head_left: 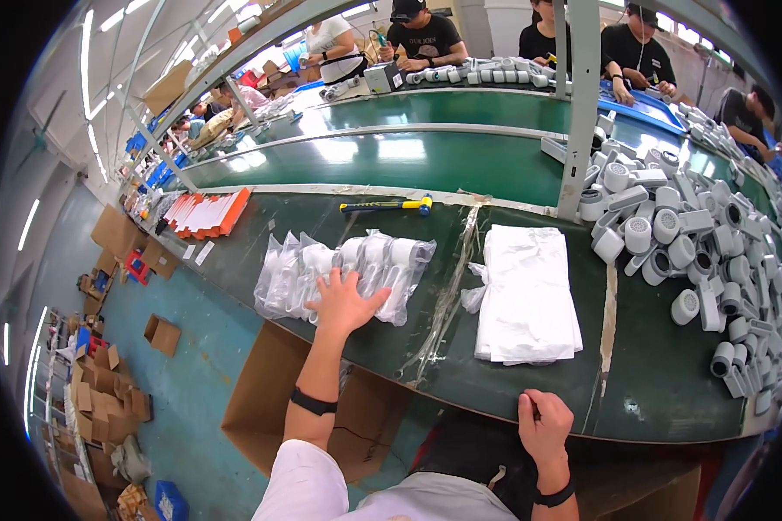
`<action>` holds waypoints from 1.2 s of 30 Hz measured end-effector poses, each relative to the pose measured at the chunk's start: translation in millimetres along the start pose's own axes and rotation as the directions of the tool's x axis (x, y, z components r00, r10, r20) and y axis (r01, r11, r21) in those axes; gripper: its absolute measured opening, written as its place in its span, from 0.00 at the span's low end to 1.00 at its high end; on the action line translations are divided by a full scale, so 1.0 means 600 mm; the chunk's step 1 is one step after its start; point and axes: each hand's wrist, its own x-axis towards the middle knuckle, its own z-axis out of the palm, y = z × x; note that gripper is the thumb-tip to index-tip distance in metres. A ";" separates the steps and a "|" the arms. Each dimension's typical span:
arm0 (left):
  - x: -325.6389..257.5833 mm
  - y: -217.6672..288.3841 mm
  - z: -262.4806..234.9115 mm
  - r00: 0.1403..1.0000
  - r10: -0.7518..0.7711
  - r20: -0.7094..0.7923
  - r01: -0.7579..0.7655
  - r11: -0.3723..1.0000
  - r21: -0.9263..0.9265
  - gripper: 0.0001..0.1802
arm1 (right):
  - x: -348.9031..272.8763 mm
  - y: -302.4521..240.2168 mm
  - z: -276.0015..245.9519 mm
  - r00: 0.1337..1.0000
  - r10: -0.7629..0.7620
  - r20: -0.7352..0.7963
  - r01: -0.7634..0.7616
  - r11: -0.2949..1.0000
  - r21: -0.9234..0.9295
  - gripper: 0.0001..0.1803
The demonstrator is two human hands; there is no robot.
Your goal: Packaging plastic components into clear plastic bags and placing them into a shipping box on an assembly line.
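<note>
My left hand (346, 304) lies with fingers spread on a row of clear plastic bags (407, 253), each wrapped around a white handheld device with a round head. The row sits near the front edge of the dark green workbench (443, 373). Over the bench's front edge, right of centre, my right hand (545, 424) is curled into a loose fist, and nothing shows in it. Between the two hands, a little farther in, is a flat stack of white plastic bags (528, 295).
A yellow and black hammer (387, 206) lies behind the bagged row. Orange and white flat boxes (207, 213) rest at far left. Loose grey round-headed devices (669, 227) pile up at right, past a metal post (578, 130). An open cardboard box (265, 391) stands below the bench. Co-workers sit opposite.
</note>
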 end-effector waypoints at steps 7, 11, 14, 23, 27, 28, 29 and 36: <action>0.005 -0.006 -0.002 0.994 0.034 0.108 -0.036 0.999 0.019 0.49 | -0.001 0.000 0.001 1.000 -0.027 -0.012 0.027 0.999 -0.036 0.04; 0.016 -0.025 0.001 0.989 0.087 0.121 -0.087 0.996 -0.003 0.46 | -0.005 0.002 0.004 0.999 -0.029 -0.029 0.029 0.999 -0.017 0.04; 0.021 -0.030 0.012 0.989 0.123 0.080 -0.123 0.992 -0.007 0.44 | -0.003 0.001 0.001 0.999 -0.032 -0.023 0.032 0.999 -0.009 0.04; 0.034 -0.023 0.050 0.879 0.459 -0.129 -0.476 0.865 -0.161 0.38 | 0.004 -0.004 0.001 0.998 -0.060 -0.036 0.061 0.998 0.009 0.03; 0.024 -0.010 0.052 0.836 0.497 -0.232 -0.528 0.844 -0.098 0.37 | 0.002 -0.004 0.000 0.998 -0.050 -0.045 0.050 0.999 0.012 0.03; 0.019 -0.003 0.046 0.874 0.447 -0.189 -0.465 0.884 -0.058 0.37 | 0.001 -0.004 -0.001 0.998 -0.051 -0.042 0.052 0.999 0.010 0.03; 0.013 0.004 0.040 0.908 0.393 -0.147 -0.399 0.917 -0.015 0.38 | 0.001 -0.003 -0.001 0.998 -0.053 -0.039 0.053 0.999 0.009 0.03; 0.015 0.015 0.035 0.962 0.270 0.029 -0.269 0.962 -0.042 0.43 | 0.001 -0.005 -0.001 1.000 -0.029 -0.004 0.029 0.999 -0.024 0.03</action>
